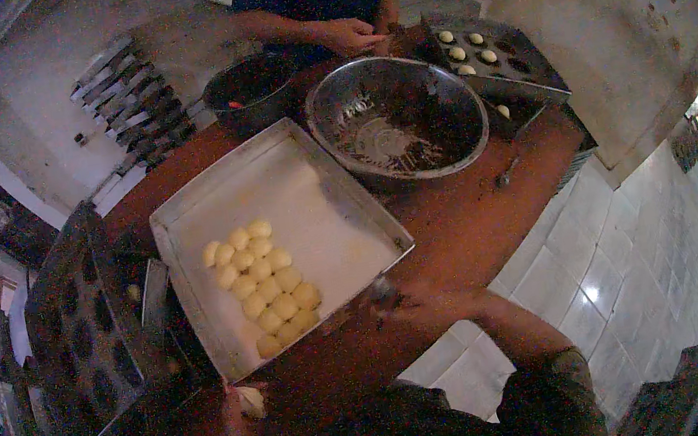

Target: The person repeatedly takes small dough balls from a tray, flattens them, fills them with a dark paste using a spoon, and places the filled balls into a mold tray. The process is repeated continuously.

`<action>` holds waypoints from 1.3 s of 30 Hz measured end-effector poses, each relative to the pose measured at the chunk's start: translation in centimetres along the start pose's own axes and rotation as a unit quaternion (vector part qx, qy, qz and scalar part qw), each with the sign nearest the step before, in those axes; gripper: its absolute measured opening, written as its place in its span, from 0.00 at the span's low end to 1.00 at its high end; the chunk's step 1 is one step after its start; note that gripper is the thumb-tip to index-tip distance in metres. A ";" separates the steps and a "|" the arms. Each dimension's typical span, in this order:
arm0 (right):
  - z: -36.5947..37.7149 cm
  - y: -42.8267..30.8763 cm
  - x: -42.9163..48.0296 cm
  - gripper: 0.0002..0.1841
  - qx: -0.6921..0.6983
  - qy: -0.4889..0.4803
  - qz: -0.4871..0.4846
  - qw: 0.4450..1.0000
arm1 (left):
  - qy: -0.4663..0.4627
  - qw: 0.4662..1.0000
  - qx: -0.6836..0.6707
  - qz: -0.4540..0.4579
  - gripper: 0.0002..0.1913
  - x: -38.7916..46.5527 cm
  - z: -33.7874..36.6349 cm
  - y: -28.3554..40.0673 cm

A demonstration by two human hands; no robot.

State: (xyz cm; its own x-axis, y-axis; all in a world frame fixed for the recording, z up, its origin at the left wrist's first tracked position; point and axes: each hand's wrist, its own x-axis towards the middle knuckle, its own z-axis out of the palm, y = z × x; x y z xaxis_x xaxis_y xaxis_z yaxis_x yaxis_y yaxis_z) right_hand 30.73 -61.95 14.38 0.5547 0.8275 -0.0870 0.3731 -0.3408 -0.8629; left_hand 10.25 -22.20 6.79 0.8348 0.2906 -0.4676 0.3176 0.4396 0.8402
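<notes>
A square metal tray (349, 218) lies before me on the brown table, with a pale lining and rows of pale-yellow dough balls (269, 288) packed in its near left part. At the tray's near left corner is my left hand (233, 402), its fingers around a pale piece of dough (252, 403). My right hand (403, 300) is just outside the tray's near right edge, blurred and dark. A small greyish shape shows at its fingers, but whether it is held is unclear.
A large metal bowl (406, 174) with residue stands behind the tray, next to a dark pot (252, 108). Across the table (483, 180) are another person's hands (358, 35). Moulded pans flank the table: one (516, 54) holding dough balls at right, others (82, 326) at left.
</notes>
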 end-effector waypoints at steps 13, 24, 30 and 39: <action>-22.7 2.9 0.5 0.14 -0.322 0.354 -0.013 0.878 | 0.221 0.956 0.188 -0.045 0.23 1.2 4.9 -0.2; -24.2 15.0 7.6 0.13 -0.457 0.013 0.174 0.872 | 0.201 0.961 0.174 -0.072 0.21 4.1 6.9 1.5; -23.3 13.9 8.4 0.11 -0.439 -0.010 0.231 0.868 | 0.204 0.956 0.193 -0.086 0.21 5.3 7.1 1.3; -23.3 12.2 8.2 0.13 -0.347 -0.052 0.195 0.916 | 0.206 0.953 0.205 -0.080 0.21 4.1 6.5 1.9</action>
State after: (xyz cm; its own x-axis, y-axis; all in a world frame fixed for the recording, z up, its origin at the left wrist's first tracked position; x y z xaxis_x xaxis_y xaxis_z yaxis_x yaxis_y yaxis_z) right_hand 57.14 -69.76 14.72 0.6868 0.6075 -0.3989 0.5641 -0.7917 -0.2345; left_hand 17.19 -25.67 8.21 0.5408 0.5935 -0.5961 0.6460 0.1608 0.7462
